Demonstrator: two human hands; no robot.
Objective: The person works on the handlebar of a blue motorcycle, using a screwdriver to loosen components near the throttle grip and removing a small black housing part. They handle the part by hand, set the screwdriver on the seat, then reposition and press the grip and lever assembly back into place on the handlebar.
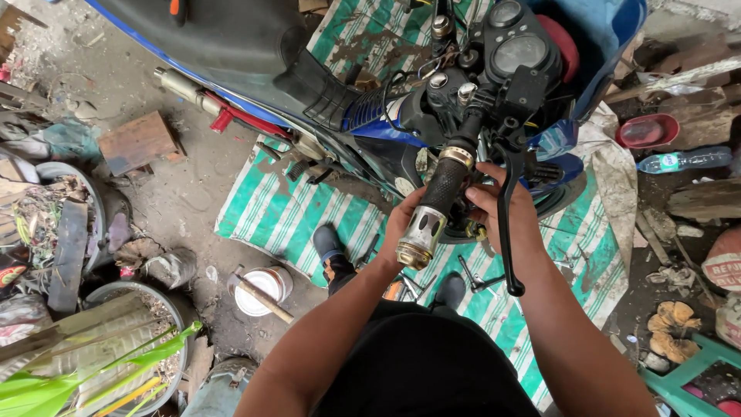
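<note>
I look down on a blue motorcycle (370, 116) standing on a green and white striped tarp (270, 208). Its black handlebar grip (444, 185) with a metal bar end (419, 241) points toward me, and a black brake lever (505, 224) hangs beside it. My left hand (397, 224) reaches under the grip, fingers curled around something I cannot make out. Under the lever my right hand (502, 212) is curled near a small brass-coloured part (476, 230). The handlebar hides what either hand grips.
Loose tools (475, 278) lie on the tarp between my shoes (328, 243). A white tin with a stick (262, 292) stands at the left, old tyres (77, 224) and green leaves further left. A red bowl (647, 131), plastic bottle (683, 161) and green stool (687, 371) sit right.
</note>
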